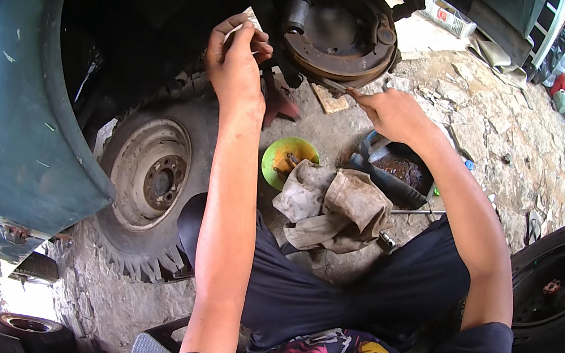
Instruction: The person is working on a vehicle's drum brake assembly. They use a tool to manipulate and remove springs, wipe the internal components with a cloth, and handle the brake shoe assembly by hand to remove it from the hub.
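In front of me is a rusty brake assembly [339,64] with curved brake shoes around its round backing plate. My left hand [236,60] is raised to its left, fingers curled around a small pale flat piece [253,19] whose kind I cannot make out. At the assembly's lower edge, my right hand [396,113] is closed on a thin metal tool [334,84], its tip pointing left under the rim. The tool's handle is hidden in my fist. Below my hands, stained rags [359,202] lie beside a yellow-green bowl [271,164] with small parts in it.
A dark open container [400,168] with dirty brown contents stands right of the bowl. A wheel with a worn tyre [155,172] lies at left, near the green body panel [38,103]. Another tyre [559,283] is at right. Broken stone paving [494,128] covers the ground.
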